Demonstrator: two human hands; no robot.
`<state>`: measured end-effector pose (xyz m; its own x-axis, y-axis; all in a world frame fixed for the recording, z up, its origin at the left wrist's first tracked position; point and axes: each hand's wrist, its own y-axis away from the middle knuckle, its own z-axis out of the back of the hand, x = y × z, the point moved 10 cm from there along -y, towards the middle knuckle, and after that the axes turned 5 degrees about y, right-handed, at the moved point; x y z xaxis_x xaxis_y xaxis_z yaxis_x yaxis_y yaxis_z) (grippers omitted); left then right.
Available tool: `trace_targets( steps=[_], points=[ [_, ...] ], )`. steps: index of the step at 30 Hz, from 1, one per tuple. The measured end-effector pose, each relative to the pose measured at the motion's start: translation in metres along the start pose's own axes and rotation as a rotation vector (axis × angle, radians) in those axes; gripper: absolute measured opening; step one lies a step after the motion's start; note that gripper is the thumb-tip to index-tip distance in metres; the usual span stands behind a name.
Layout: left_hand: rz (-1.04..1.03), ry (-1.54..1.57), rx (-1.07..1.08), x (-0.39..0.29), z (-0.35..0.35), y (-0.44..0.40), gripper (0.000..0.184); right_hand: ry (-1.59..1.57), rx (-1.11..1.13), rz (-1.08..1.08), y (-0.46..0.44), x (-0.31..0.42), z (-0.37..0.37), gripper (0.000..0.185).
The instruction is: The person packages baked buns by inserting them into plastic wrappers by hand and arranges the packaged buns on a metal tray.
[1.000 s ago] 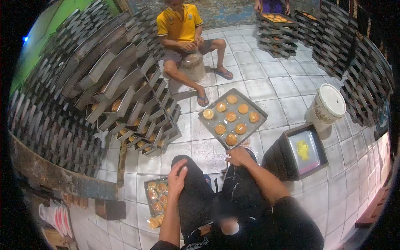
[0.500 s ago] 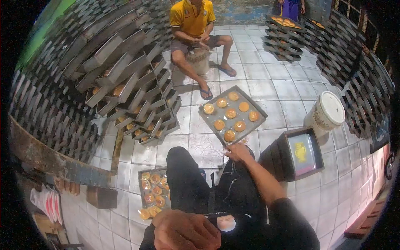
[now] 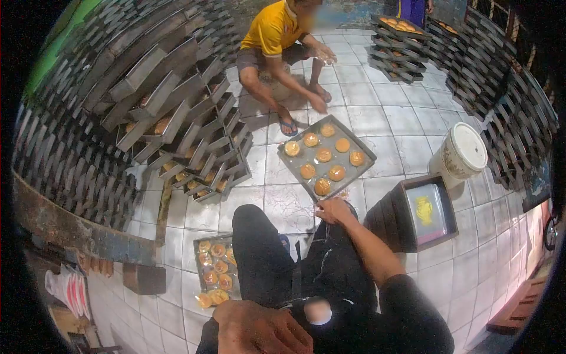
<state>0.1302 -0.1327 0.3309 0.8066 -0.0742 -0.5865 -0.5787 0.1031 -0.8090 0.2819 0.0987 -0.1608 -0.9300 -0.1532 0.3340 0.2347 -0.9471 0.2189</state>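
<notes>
My right hand (image 3: 334,210) is closed, resting over my right knee close to the near corner of a metal tray (image 3: 361,167). What its fingers hold, if anything, is too small to make out. The tray lies on the floor with several round golden buns (image 3: 323,154), some shiny as if in clear plastic. My left hand (image 3: 262,327) is large and blurred at the bottom edge, above my lap. Its back faces me and its fingers curl down out of sight. Beyond it, a second tray (image 3: 199,259) with several shiny wrapped buns (image 3: 220,266) lies left of my leg.
Stacked trays (image 3: 177,112) rise at the left, more (image 3: 495,65) at the right. A lidded white bucket (image 3: 460,154) stands near a dark stack holding plastic sheets (image 3: 428,211). A person in a yellow shirt (image 3: 268,29) sits across the tray, reaching toward it.
The person opposite has leaned forward and lowered one hand toward the tray's far corner, the other raised. My hands have hardly moved; the view has shifted slightly.
</notes>
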Motion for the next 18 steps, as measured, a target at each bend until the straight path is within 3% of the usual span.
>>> trace_targets(
  steps=[4,6,8,16,18],
  points=[
    [-0.004,0.066,-0.078,0.002,0.008,-0.001,0.041,0.013,0.025,-0.001,-0.003,-0.001,-0.002,0.047],
    [0.057,0.156,0.18,0.005,-0.009,-0.008,0.048,0.015,0.042,0.002,-0.002,-0.001,-0.009,0.047],
    [0.009,0.153,0.158,0.005,-0.007,-0.006,0.05,-0.007,-0.114,0.036,0.001,0.002,0.003,0.04],
    [-0.01,0.269,0.163,0.014,-0.01,0.002,0.057,-0.006,-0.079,0.037,0.0,-0.001,0.001,0.041],
    [-0.019,0.371,0.171,0.014,-0.013,0.011,0.05,0.0,-0.063,0.031,0.0,0.0,0.001,0.044]
  ],
)
